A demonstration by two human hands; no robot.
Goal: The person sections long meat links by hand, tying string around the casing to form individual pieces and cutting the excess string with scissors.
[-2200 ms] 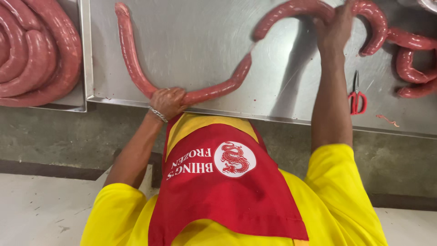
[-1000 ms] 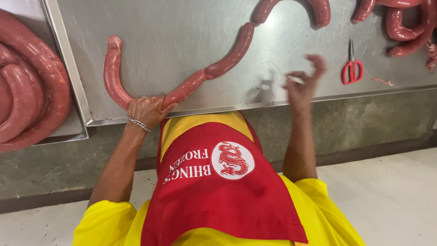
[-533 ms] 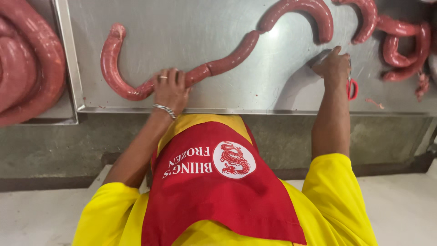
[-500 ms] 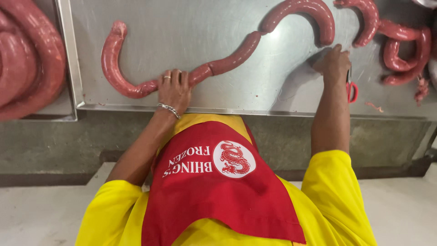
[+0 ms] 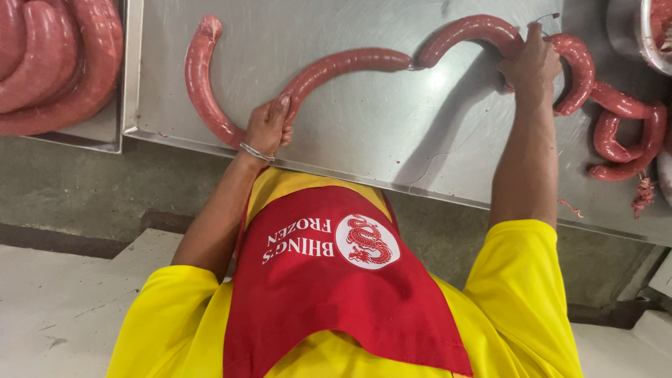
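Long red-brown sausage rope (image 5: 336,66) laid out on steel worktop (image 5: 392,133), running roughly 9 to 3 o'clock in linked curved sections. Left hand (image 5: 269,129) at about 7 o'clock of the worktop, near its front edge, closed around the rope at the pinch point between the first two links; fingers wrapped over the casing, metal bracelet (image 5: 257,152) at the wrist. From that grip, first link curls away toward 10 o'clock and ends at a free tip near the worktop's left rim; second link arcs off toward 2 o'clock to a narrow twist at mid-worktop. Right hand (image 5: 532,63) at roughly 1 o'clock, well apart from the left, clamped on the rope where the third link bends; thin string or wire end sticking up above the knuckles, too small to tell which. Whether the right grip pinches casing only or the string too: cannot tell. Past the right hand, more links (image 5: 616,133) snake down toward 4 o'clock, piled loosely near the worktop's right edge. Long axis of the stretch between both hands: left-low to right-high, slack, resting flat. Left hand nearer the free tip; right hand nearer the uncut remainder.

Containers: steel tray (image 5: 105,129) just beside the worktop at 9 o'clock, holding thick coiled sausage (image 5: 56,63), packed touching. Rim of a metal bowl (image 5: 640,35) at the top right corner, contents mostly cropped, reddish. Red apron (image 5: 336,287) over yellow shirt (image 5: 518,280) in foreground.
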